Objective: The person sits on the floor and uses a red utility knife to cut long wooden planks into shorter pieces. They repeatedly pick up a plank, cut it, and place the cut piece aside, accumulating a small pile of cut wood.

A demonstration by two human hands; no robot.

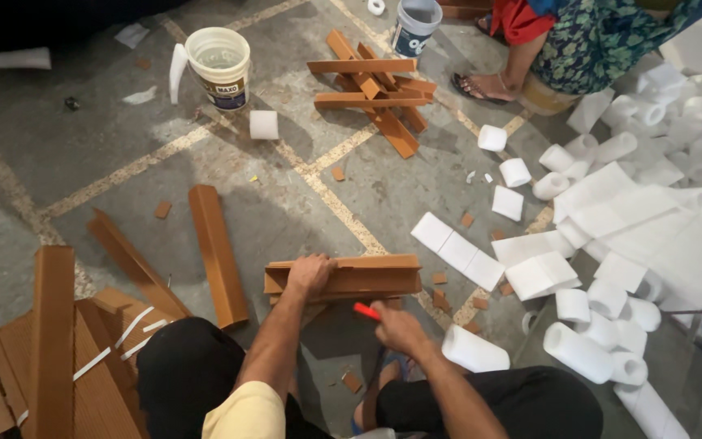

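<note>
My left hand grips the top edge of a short stack of orange-brown angled wood-grain pieces lying on the floor in front of me. Just right of it and nearer to me, my right hand is closed around a small red tool whose tip points at the stack's near edge. My knees in black trousers frame the bottom of the view.
More brown strips lie at left, with a heap of them at bottom left and a crossed pile at top. Two buckets stand at the top. White foam rolls and sheets fill the right. Another person's sandalled foot is at top right.
</note>
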